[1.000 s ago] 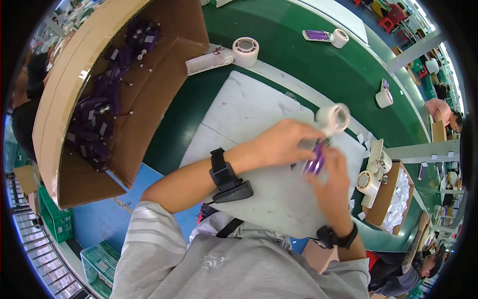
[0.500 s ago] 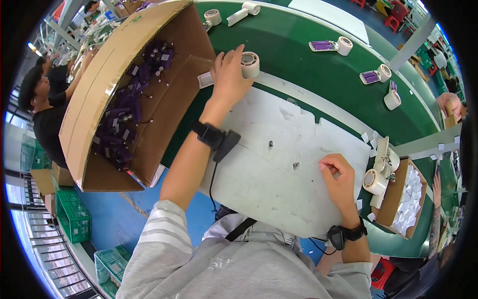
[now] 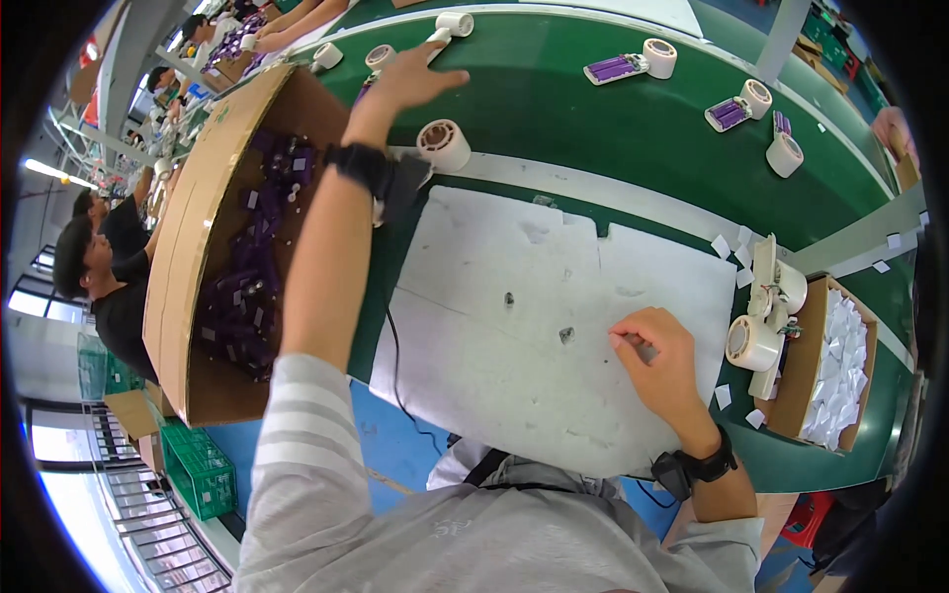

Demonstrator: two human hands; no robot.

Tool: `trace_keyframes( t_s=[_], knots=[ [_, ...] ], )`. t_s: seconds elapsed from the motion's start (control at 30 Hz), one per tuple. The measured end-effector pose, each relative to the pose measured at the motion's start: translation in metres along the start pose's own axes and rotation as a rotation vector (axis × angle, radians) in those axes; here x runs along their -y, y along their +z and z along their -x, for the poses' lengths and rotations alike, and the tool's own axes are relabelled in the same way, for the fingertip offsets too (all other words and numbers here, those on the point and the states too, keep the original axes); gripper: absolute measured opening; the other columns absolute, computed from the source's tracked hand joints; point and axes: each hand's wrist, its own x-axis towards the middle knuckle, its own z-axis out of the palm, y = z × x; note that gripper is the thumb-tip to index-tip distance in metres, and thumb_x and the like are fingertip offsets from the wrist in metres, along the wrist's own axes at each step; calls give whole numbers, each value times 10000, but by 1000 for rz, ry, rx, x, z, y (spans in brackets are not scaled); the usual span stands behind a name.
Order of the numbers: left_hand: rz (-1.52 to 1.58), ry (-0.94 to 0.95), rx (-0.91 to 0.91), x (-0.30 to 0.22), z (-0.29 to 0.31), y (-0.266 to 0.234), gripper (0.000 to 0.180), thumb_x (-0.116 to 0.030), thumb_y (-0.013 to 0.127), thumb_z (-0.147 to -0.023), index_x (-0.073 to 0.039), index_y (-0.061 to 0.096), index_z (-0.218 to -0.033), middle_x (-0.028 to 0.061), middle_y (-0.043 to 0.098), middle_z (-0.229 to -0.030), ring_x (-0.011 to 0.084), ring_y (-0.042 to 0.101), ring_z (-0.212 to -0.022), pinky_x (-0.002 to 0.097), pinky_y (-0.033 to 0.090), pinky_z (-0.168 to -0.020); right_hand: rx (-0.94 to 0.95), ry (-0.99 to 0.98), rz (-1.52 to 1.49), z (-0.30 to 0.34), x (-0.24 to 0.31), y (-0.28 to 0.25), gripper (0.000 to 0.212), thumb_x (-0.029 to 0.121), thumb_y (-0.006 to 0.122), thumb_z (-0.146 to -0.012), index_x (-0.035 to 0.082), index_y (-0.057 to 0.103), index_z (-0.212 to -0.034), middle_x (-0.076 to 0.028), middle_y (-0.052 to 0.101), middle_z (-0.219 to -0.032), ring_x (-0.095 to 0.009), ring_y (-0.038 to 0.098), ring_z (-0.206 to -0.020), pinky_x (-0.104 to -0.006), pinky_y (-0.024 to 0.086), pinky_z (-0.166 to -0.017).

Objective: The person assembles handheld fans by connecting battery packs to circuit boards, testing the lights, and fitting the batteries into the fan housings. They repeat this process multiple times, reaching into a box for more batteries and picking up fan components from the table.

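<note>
My left hand (image 3: 410, 84) is stretched out over the green bench at the upper left. Its fingers are spread and nothing is in them. The fingertips reach a white piece with a round head (image 3: 455, 25), like a handheld fan; whether they touch it I cannot tell. Below the hand, a similar white fan piece (image 3: 442, 145) lies beside the wristband, its handle mostly hidden. My right hand (image 3: 657, 361) hovers at or rests on the pale work board (image 3: 474, 366), thumb and forefinger pinched together. Anything between those fingertips is too small or hidden to see.
A tall cardboard box (image 3: 203, 237) of purple battery packs (image 3: 252, 247) stands at left. Fan pieces with purple packs (image 3: 618, 67) lie across the green bench (image 3: 534, 109). On the right are joined fan pieces (image 3: 753, 343) and a carton of white squares (image 3: 838, 371). Co-workers sit at far left.
My left hand has let go of the white fan piece and moved farther away and left, over the bench. My right hand keeps its pinch. The whole view has shifted.
</note>
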Motion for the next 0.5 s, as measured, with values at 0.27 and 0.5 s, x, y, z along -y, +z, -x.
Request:
trace_keyframes(
  t_s=[0.27, 0.5],
  knots=[
    [-44, -192, 159, 60, -114, 24, 790, -549, 737, -709, -109, 543, -1336, 138, 659, -1139, 308, 625, -1031, 413, 458, -918, -29, -34, 13, -6, -5, 0, 73, -18, 690, -762, 18, 661, -817, -70, 634, -764, -185, 576, -659, -268, 460, -557],
    [-283, -91, 170, 88, -148, 43, 468, -320, 780, -692, -185, 708, -1134, 108, 703, -1028, 269, 665, -913, 348, 509, -871, -39, 19, 9, -7, -3, -1, 66, -14, 693, -764, 18, 667, -814, -68, 629, -743, -181, 574, -647, -264, 454, -548]
  ],
)
